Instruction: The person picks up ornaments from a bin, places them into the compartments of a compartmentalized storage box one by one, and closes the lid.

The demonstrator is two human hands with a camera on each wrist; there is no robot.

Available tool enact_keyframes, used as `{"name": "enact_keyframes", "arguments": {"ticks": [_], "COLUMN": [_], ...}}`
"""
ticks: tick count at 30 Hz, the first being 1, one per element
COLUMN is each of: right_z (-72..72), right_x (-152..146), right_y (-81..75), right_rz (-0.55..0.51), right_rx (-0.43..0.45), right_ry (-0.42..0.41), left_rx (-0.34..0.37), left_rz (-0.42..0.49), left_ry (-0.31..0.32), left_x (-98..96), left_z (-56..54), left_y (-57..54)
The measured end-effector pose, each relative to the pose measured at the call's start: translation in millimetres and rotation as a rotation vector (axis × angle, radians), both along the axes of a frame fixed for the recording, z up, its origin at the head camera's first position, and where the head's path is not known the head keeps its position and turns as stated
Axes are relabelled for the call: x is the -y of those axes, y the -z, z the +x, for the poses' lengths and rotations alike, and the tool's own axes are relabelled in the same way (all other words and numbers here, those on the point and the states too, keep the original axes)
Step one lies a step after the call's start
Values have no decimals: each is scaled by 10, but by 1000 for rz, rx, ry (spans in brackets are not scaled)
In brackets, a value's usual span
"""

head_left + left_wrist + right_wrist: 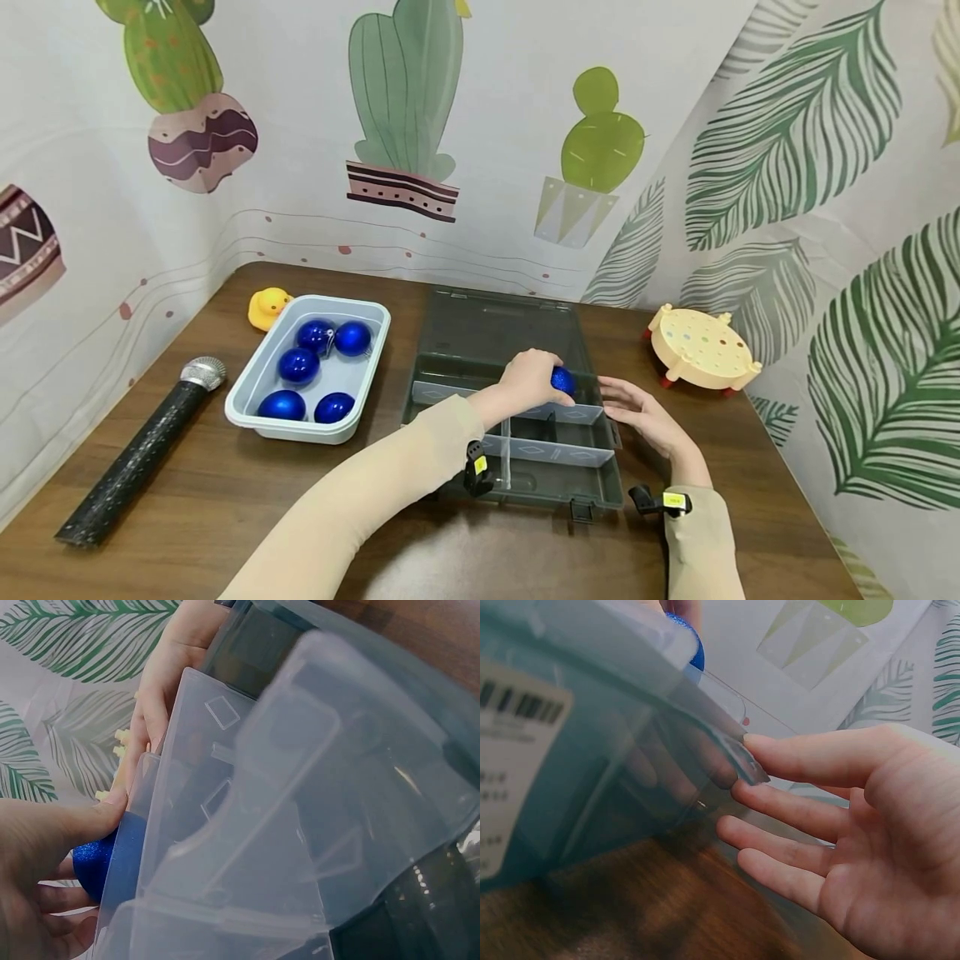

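My left hand (529, 379) holds a glittery blue bauble (562, 381) between thumb and fingers, over the back right part of a dark, see-through compartment box (517, 492). In the left wrist view the bauble (94, 866) lies partly behind a clear divider (225, 825). The box lid stands open toward the wall. At the box's right side, my right hand (645, 412) rests its fingertips against the edge. In the right wrist view the thumb of my right hand (855, 825) touches the box corner, the other fingers nearly straight along the wall.
Left of the box, a pale blue tray (247, 392) holds several shiny blue baubles (297, 366). A yellow rubber duck (267, 308) sits behind it, and a black microphone (142, 450) lies at the far left. A cream stool-like toy (705, 348) with red feet stands at the right.
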State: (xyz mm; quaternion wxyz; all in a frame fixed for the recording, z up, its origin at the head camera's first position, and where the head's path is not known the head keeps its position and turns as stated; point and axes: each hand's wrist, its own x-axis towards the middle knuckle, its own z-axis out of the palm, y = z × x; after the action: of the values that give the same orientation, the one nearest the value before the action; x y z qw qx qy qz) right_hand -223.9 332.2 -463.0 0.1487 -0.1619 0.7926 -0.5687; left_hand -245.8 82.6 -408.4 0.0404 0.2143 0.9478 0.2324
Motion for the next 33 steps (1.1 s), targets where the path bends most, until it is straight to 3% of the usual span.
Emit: {"name": "enact_keyframes", "arguments": {"ticks": [14, 19, 25, 29, 33], "right_z": [-9, -25, -40, -34, -19], "right_x": [-18, -22, -17, -20, -29], "right_y": [22, 42, 58, 55, 41], "right_rz": [-6, -1, 28, 32, 28], "right_rx": [15, 7, -2, -7, -10], "right_ry": [-1, -6, 2, 5, 5], "left_rx": [-18, -53, -54, -45, -70], "left_rz": [-85, -74, 8, 71, 110], "left_ry": [22, 56, 174, 256, 269], "left_x": [32, 156, 607, 1070, 1565], "left_z": [32, 7, -181, -349, -470], "left_y": [-23, -164, -476, -650, -739]}}
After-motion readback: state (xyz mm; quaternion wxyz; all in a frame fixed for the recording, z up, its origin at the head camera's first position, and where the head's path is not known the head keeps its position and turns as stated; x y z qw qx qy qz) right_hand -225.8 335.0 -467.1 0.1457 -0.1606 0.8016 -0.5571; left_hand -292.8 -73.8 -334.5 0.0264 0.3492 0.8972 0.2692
